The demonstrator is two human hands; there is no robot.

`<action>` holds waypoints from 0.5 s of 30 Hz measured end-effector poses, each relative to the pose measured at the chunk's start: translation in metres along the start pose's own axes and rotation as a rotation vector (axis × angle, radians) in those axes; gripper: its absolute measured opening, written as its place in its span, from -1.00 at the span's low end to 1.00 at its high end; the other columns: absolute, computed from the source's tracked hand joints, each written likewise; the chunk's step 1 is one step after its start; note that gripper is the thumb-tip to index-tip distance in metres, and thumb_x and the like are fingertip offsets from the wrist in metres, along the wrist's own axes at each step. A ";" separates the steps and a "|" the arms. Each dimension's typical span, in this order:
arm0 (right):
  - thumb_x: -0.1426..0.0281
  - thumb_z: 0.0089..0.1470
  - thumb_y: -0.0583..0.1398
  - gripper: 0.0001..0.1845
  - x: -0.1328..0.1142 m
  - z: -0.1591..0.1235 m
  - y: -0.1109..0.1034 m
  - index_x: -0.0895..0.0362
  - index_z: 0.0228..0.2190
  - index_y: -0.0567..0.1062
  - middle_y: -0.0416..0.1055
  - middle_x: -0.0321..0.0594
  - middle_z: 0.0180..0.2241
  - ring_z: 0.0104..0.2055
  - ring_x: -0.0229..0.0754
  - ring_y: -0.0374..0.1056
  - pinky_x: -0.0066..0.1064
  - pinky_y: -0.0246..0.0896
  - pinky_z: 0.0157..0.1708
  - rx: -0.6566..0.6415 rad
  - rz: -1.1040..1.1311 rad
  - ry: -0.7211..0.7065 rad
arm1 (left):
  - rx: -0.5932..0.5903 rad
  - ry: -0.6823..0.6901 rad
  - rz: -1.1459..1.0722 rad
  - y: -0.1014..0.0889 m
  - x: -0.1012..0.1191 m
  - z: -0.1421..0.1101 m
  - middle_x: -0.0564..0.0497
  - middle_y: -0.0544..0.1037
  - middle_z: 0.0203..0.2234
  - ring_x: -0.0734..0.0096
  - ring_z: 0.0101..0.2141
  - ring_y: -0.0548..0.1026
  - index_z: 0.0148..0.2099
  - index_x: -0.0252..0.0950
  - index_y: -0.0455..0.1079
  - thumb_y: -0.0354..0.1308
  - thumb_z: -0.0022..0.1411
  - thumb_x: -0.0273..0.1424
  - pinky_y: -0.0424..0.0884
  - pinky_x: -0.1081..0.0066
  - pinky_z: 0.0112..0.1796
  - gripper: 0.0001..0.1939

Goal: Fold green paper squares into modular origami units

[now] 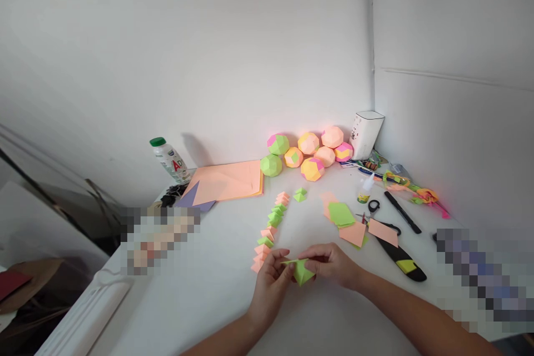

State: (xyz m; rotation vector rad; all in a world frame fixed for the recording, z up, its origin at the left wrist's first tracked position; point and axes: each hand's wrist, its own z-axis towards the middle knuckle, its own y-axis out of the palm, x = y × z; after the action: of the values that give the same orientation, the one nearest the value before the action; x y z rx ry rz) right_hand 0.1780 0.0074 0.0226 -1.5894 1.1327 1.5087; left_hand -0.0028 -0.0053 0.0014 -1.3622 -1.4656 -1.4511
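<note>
Between my two hands is a green folded paper piece (pixel 302 272), pointed at its lower end. My left hand (pixel 273 281) pinches its left side with thumb and fingers. On the other side, my right hand (pixel 331 264) grips the right edge. Just beyond my left hand runs a line of folded paper pieces (pixel 276 217) in peach and green, the nearest ones partly behind my fingers. A small green folded piece (pixel 300 194) stands apart to the right of that line. Flat green paper (pixel 341 214) and peach paper cards (pixel 354 233) lie beyond my right hand.
Several faceted paper balls (pixel 308 143) are heaped against the wall. Large peach sheets (pixel 227 182) lie at the back left near a green-capped bottle (pixel 169 158). On the right are a glue bottle (pixel 365 188), scissors (pixel 374 207), a black-and-yellow cutter (pixel 404 262) and a black pen-like stick (pixel 403 212).
</note>
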 end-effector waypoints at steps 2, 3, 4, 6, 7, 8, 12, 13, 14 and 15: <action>0.17 0.00 0.23 -0.66 -0.001 0.000 -0.001 0.20 -0.32 0.56 0.41 -0.23 -0.41 -0.51 -0.35 0.23 -0.48 0.17 -0.51 0.033 -0.024 -0.005 | 0.000 -0.017 -0.010 0.000 -0.001 -0.001 0.11 0.45 -0.53 0.46 -0.52 0.42 -0.15 -0.26 0.26 0.26 0.03 -0.19 0.34 0.45 -0.46 -0.60; 0.17 0.02 0.21 -0.66 -0.001 0.000 -0.002 0.21 -0.34 0.56 0.40 -0.24 -0.41 -0.55 -0.39 0.18 -0.50 0.12 -0.55 0.051 -0.035 -0.011 | -0.005 -0.025 -0.006 0.000 0.000 -0.001 0.13 0.42 -0.55 0.49 -0.54 0.40 -0.15 -0.25 0.26 0.27 0.01 -0.19 0.31 0.48 -0.49 -0.59; 0.17 0.02 0.21 -0.66 -0.002 0.000 -0.002 0.21 -0.36 0.55 0.39 -0.25 -0.42 -0.56 -0.40 0.14 -0.51 0.07 -0.58 0.067 -0.040 -0.012 | -0.012 -0.030 0.002 0.000 0.000 -0.002 0.16 0.40 -0.57 0.51 -0.55 0.37 -0.15 -0.25 0.27 0.29 0.00 -0.19 0.28 0.50 -0.51 -0.58; 0.19 -0.04 0.27 -0.68 -0.001 0.000 -0.002 0.21 -0.36 0.54 0.36 -0.29 -0.47 -0.57 -0.40 0.13 -0.52 0.05 -0.59 0.089 -0.027 0.001 | -0.037 -0.038 0.004 0.000 0.002 -0.004 0.17 0.38 -0.59 0.52 -0.56 0.36 -0.15 -0.24 0.28 0.30 -0.02 -0.19 0.27 0.52 -0.51 -0.58; 0.21 -0.09 0.30 -0.67 -0.001 0.000 -0.002 0.21 -0.34 0.53 0.34 -0.32 -0.52 -0.56 -0.39 0.15 -0.53 0.07 -0.59 0.089 -0.017 0.016 | -0.052 -0.039 -0.009 0.001 0.004 -0.004 0.16 0.39 -0.57 0.51 -0.54 0.38 -0.15 -0.23 0.29 0.29 -0.01 -0.19 0.28 0.51 -0.50 -0.59; 0.22 -0.12 0.32 -0.66 0.000 0.000 -0.001 0.21 -0.33 0.52 0.31 -0.35 -0.56 -0.56 -0.38 0.17 -0.52 0.10 -0.58 0.081 -0.006 0.029 | -0.070 -0.041 -0.029 0.001 0.005 -0.005 0.14 0.43 -0.54 0.49 -0.51 0.41 -0.14 -0.23 0.28 0.26 0.02 -0.18 0.29 0.50 -0.48 -0.60; 0.24 -0.12 0.31 -0.66 0.002 0.000 0.001 0.21 -0.31 0.51 0.28 -0.38 -0.60 -0.57 -0.36 0.22 -0.51 0.18 -0.58 0.007 0.006 0.025 | -0.145 -0.036 -0.084 0.003 0.008 -0.006 0.05 0.52 -0.46 0.35 -0.41 0.50 -0.09 -0.22 0.22 0.17 0.12 -0.16 0.36 0.38 -0.37 -0.63; 0.25 -0.11 0.31 -0.67 0.001 0.000 0.002 0.21 -0.32 0.52 0.29 -0.36 -0.57 -0.57 -0.36 0.24 -0.51 0.20 -0.58 0.004 -0.001 0.013 | -0.158 -0.025 -0.089 0.003 0.009 -0.005 0.05 0.52 -0.47 0.32 -0.40 0.51 -0.09 -0.22 0.21 0.16 0.13 -0.16 0.36 0.36 -0.36 -0.63; 0.25 -0.11 0.31 -0.68 0.001 0.000 0.003 0.21 -0.33 0.53 0.31 -0.34 -0.53 -0.56 -0.36 0.26 -0.50 0.21 -0.58 0.004 -0.008 0.001 | -0.170 -0.012 -0.095 0.003 0.009 -0.005 0.05 0.53 -0.47 0.31 -0.40 0.51 -0.08 -0.21 0.19 0.16 0.14 -0.17 0.37 0.35 -0.36 -0.64; 0.25 -0.12 0.31 -0.69 0.001 0.000 0.003 0.21 -0.34 0.54 0.33 -0.31 -0.50 -0.55 -0.35 0.27 -0.50 0.22 -0.58 0.007 -0.013 -0.011 | -0.184 0.005 -0.104 0.003 0.008 -0.005 0.06 0.53 -0.47 0.30 -0.40 0.52 -0.08 -0.20 0.18 0.15 0.15 -0.19 0.37 0.34 -0.37 -0.65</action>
State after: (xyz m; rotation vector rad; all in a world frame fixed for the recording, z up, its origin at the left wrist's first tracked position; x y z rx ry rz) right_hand 0.1748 0.0062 0.0220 -1.5784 1.1187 1.5020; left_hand -0.0033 -0.0088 0.0110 -1.4073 -1.4470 -1.6899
